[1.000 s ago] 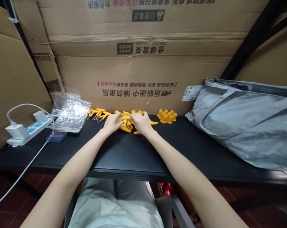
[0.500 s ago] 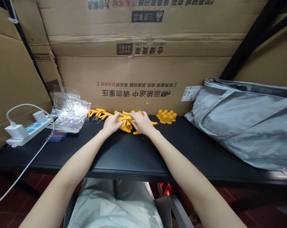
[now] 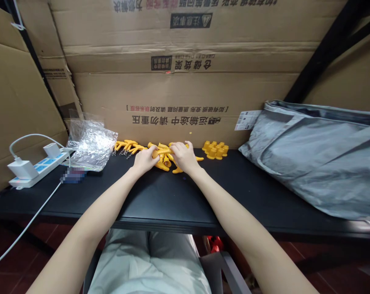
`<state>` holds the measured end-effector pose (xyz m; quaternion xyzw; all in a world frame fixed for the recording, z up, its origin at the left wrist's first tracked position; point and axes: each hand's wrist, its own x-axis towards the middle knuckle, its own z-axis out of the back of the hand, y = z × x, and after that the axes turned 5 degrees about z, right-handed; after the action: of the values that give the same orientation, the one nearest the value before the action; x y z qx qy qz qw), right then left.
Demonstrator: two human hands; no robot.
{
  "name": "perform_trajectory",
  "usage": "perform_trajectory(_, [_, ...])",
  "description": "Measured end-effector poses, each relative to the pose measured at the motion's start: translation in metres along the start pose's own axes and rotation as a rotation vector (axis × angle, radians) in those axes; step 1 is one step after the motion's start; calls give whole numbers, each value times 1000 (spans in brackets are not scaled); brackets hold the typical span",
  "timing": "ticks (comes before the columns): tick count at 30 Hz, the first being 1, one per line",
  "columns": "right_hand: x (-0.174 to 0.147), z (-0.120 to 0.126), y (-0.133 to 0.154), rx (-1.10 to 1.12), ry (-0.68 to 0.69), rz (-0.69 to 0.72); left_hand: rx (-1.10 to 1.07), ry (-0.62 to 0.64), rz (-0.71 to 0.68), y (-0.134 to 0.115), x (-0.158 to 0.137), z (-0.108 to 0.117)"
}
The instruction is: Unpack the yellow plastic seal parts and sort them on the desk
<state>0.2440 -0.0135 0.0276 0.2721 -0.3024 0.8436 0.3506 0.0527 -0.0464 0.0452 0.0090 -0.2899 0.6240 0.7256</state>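
My left hand (image 3: 144, 159) is closed around one end of a yellow curved handle piece (image 3: 164, 151), just above the table. At its other end, my right hand (image 3: 185, 157) grips the same piece, its fingers bent over the top. Beneath and around both hands lies a pile of loose yellow parts (image 3: 162, 166), some curved and some hollow like cups. Left of my left hand are several branched yellow handles (image 3: 130, 144) with thin, twisted metal ends. My fingers hide part of the held piece.
Several yellow flanged cups (image 3: 214, 150) stand grouped to the right. A grey fabric bag (image 3: 319, 159) occupies the table's right side. At left are clear plastic bags (image 3: 91, 143), a white power strip (image 3: 39, 167) and its cable. Upright cardboard (image 3: 185, 90) backs the black table (image 3: 169, 204).
My right hand's fingers have shifted slightly and curled more closely over the yellow handle piece. My left hand keeps nearly the same position. The surrounding parts look unmoved.
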Motion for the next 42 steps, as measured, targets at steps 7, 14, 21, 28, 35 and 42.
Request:
perform_trajectory(7, [0,-3,-1,-8,-64,1,-371,84,116,-1,5,-6])
perform_trajectory(14, [-1,-6,-5,4,-93,-6,-716,310,287,-5,4,0])
perform_trajectory(21, [-6,-4,-10,93,16,100,-696,191,286,7,9,-6])
perform_trajectory(28, [-3,-5,-4,37,105,47,-679,189,290,10,10,-10])
perform_trajectory(35, [-6,4,-21,15,2,-187,-708,186,315,8,10,-8])
perform_trajectory(42, [-36,4,-81,26,-310,-798,-829,39,365,29,18,-17])
